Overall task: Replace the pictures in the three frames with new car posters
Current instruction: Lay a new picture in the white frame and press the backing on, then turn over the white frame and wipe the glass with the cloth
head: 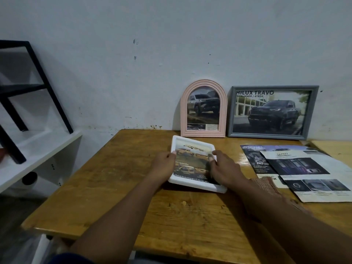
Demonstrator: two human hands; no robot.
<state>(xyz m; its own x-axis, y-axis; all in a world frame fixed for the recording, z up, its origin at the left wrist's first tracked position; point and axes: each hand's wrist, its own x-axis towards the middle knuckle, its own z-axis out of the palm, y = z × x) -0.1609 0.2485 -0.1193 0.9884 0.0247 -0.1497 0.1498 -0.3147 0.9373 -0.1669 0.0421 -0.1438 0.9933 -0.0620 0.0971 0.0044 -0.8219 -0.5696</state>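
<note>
You held the white rectangular frame [192, 184] between both hands, centre of the wooden counter [123, 178]. Its long axis ran away from you toward the wall, the far end skewed slightly left. Your left hand [164, 164] gripped the left long edge, fingers [172, 153] curled over the rim. Your right hand [224, 170] gripped the right long edge the same way. Each hand sat on its own side, neither nearer. Whether the frame rested flat or was just lifted could not be told. It contained a yellow-toned car poster [188, 164], face up. Behind it, leaning on the wall, the pink arched frame [183, 111] and the grey rectangular frame [272, 88] each held a dark pickup poster. Loose printed brochure sheets [308, 172] lay on the counter to your right. Likely next move: stand this frame beside the pink one, just left of it.
</note>
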